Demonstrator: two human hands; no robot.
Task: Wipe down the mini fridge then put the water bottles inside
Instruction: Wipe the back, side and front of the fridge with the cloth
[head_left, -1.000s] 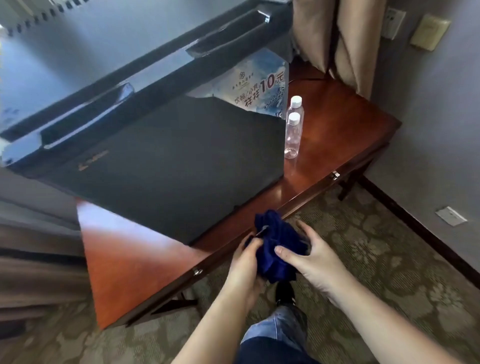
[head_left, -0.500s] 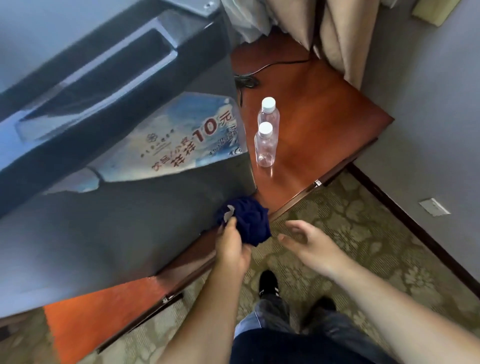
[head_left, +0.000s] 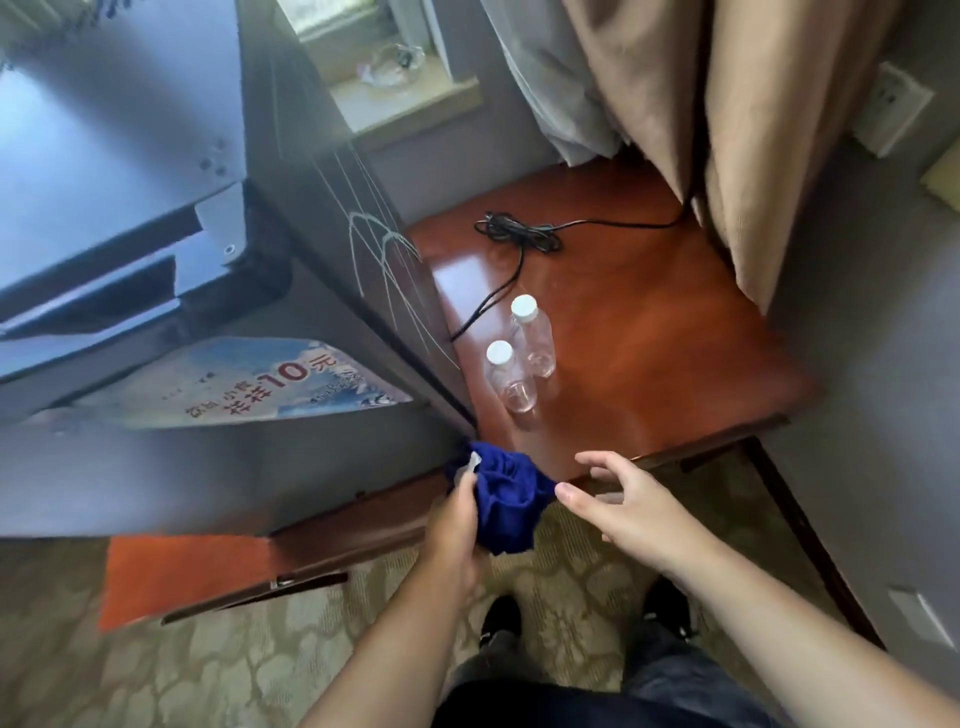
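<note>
Polished reddish-brown wood makes up the low table (head_left: 649, 332) that fills the corner of a carpeted room, with tan curtains (head_left: 727, 130) hanging over its far edge and a grey wall to the right. On the left part of this table stands the dark, glossy mini fridge (head_left: 208, 457), its door shut and its front bearing a blue-and-white printed sticker (head_left: 244, 384) with a large "10" on it. Just beside the fridge's right side, two small clear plastic water bottles (head_left: 519, 358) with white caps stand upright on the wood, close together, the nearer one slightly left of the farther. Behind them a black power cord (head_left: 519, 239) lies coiled on the tabletop and trails toward the curtains. At the fridge's lower right front corner, near the table's front edge, the left hand (head_left: 457, 525) is clenched around a bunched deep-blue cloth (head_left: 506, 499), which has a small white tag showing near the thumb; the cloth's upper edge is at the fridge corner, though whether it actually presses the surface cannot be told. The right hand (head_left: 628, 509) hovers just right of the cloth, fingers spread and loosely curled, gripping nothing, its thumb tip nearly at the fabric. Below, patterned beige carpet (head_left: 208, 675) and dark shoes (head_left: 501, 618) show between the forearms.
</note>
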